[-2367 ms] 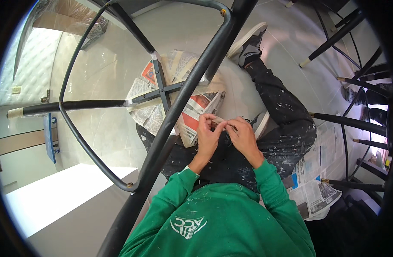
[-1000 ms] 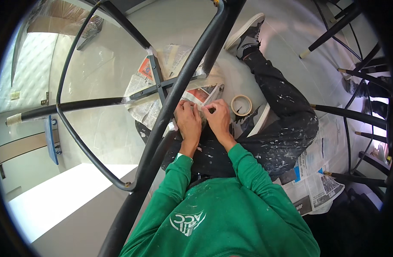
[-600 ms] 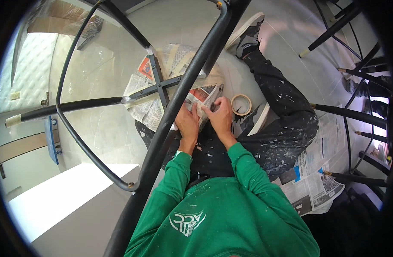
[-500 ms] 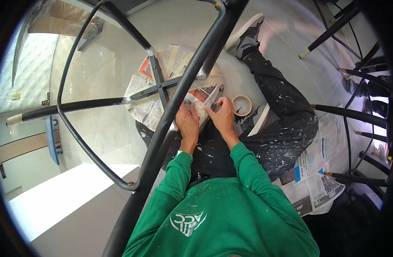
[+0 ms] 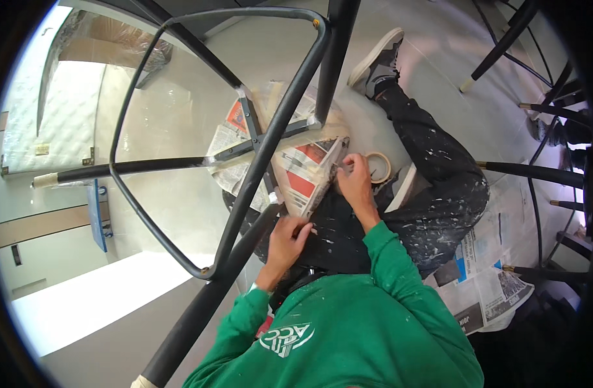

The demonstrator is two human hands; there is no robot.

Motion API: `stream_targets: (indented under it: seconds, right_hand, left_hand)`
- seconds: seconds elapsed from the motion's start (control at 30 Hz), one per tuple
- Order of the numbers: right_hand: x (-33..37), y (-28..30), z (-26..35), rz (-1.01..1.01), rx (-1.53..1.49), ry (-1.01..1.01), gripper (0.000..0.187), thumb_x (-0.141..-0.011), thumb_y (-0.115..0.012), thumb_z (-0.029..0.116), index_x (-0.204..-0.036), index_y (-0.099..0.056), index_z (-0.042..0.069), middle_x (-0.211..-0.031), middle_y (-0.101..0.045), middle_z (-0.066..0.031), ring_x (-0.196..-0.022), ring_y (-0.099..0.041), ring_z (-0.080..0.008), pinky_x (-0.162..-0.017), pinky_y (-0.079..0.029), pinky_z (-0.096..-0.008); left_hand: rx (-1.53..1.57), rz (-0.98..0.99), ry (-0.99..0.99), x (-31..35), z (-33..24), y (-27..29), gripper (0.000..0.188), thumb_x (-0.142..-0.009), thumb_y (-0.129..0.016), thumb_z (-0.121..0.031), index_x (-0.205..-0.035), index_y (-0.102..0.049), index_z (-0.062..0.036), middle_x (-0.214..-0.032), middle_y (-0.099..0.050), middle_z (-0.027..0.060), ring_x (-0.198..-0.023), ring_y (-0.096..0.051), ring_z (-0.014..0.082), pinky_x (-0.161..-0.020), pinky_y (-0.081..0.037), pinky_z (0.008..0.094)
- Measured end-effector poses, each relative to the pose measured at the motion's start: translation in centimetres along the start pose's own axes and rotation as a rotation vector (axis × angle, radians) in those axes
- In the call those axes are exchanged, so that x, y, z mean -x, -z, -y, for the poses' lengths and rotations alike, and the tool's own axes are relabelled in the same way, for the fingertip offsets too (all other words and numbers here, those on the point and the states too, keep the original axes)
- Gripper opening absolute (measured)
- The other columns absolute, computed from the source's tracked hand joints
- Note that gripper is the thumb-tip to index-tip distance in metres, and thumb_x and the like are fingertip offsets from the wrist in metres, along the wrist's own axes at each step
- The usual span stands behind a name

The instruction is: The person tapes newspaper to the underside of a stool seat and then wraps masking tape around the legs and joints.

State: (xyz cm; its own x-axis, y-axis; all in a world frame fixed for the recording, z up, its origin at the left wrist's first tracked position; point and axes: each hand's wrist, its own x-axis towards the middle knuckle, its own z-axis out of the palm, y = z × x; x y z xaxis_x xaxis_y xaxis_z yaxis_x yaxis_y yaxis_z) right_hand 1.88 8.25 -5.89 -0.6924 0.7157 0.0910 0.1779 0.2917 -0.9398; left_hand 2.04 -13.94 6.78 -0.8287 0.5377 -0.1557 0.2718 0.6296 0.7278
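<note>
A stool seat wrapped in newspaper [image 5: 299, 184] and strips of masking tape lies upside down before me, its black metal frame [image 5: 252, 123] pointing up. My left hand [image 5: 285, 244] is at the near corner of the newspaper, its fingers curled and closed; what they hold, if anything, is hidden. At the seat's right edge, my right hand [image 5: 356, 184] pinches the newspaper's edge with closed fingers. A roll of masking tape [image 5: 387, 169] lies just beyond the right hand, beside my shoe.
Stool legs [image 5: 228, 258] cross in front of my left arm. More dark stool legs [image 5: 529, 171] stand at the right. Newspaper sheets [image 5: 484, 284] cover the floor at lower right. A blue wheeled board [image 5: 97, 216] and a plastic-wrapped box [image 5: 115, 48] are at the left.
My left hand has moved down, toward me, to the paper's near corner. My right hand has shifted to the seat's right edge. A newspaper flap raised between them now lies flat over the seat.
</note>
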Motion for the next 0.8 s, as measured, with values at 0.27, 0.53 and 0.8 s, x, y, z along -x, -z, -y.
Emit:
stream_targets:
  seconds: [0.27, 0.53, 0.8]
  right_hand:
    - [4.7, 0.6, 13.1, 0.590, -0.268, 0.365, 0.069, -0.074, -0.080, 0.021, -0.137, -0.056, 0.005, -0.135, -0.057, -0.0214, -0.130, -0.053, -0.0385, -0.113, -0.041, -0.0466]
    - [7.0, -4.9, 19.9, 0.351, -0.528, 0.460, 0.041, -0.081, -0.084, 0.023, -0.064, -0.053, 0.004, -0.063, -0.058, -0.0137, -0.059, -0.060, -0.0352, -0.055, -0.043, -0.0440]
    - [2.8, -1.7, 20.5, 0.258, -0.560, 0.450, 0.022, -0.071, -0.080, 0.013, -0.068, -0.060, 0.005, -0.061, -0.057, -0.0163, -0.057, -0.060, -0.0367, -0.054, -0.045, -0.0416]
  left_hand:
    - [-0.297, -0.176, -0.242, 1.3, 4.5, 15.4, 0.066, -0.081, -0.082, -0.011, -0.138, -0.051, -0.0014, -0.130, -0.058, 0.0169, -0.122, -0.057, 0.0285, -0.102, -0.046, 0.0411]
    - [-1.321, -0.400, -0.573, -11.8, -1.2, 27.8, 0.061, -0.091, -0.076, -0.030, -0.144, -0.054, -0.0075, -0.158, -0.042, 0.0166, -0.148, -0.037, 0.0363, -0.124, -0.020, 0.0592]
    - [-1.553, -0.003, -0.083, -13.1, 0.2, 33.4, 0.065, -0.089, -0.066, -0.065, -0.081, -0.071, -0.0008, -0.080, -0.071, 0.0175, -0.076, -0.068, 0.0324, -0.087, -0.049, 0.0485]
